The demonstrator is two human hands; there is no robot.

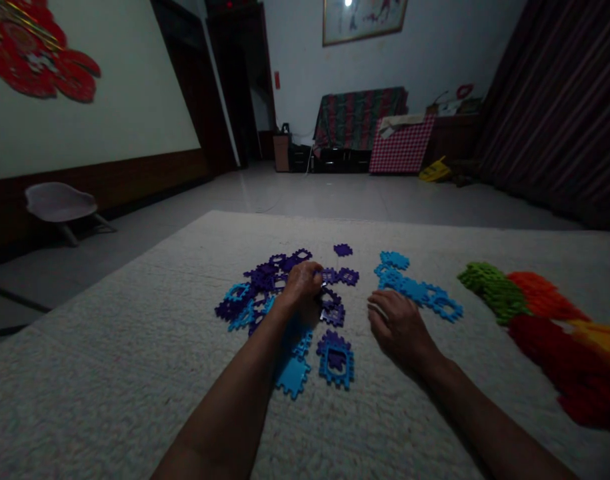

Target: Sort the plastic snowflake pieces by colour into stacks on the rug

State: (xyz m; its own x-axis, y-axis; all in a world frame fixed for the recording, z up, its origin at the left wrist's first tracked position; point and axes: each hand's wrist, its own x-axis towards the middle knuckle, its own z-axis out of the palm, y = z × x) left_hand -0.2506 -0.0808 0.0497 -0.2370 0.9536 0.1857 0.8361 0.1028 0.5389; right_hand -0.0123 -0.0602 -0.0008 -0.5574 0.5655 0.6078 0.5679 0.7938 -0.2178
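Observation:
My left hand is over the edge of a heap of purple interlocking tiles, its fingers bent together at a purple tile. The fingertips are partly hidden. Around its wrist lie blue interlocking tiles, some mixed into the purple heap. My right hand rests low over the mat, fingers loosely curved and apart with nothing visible in them. Just beyond it is a group of blue tiles. Between the hands are more purple tiles and a blue square frame with purple showing inside.
A pale textured mat lies under everything. At the right are piles of green tiles, orange tiles, dark red tiles and yellow tiles. A small chair stands off the mat at the left.

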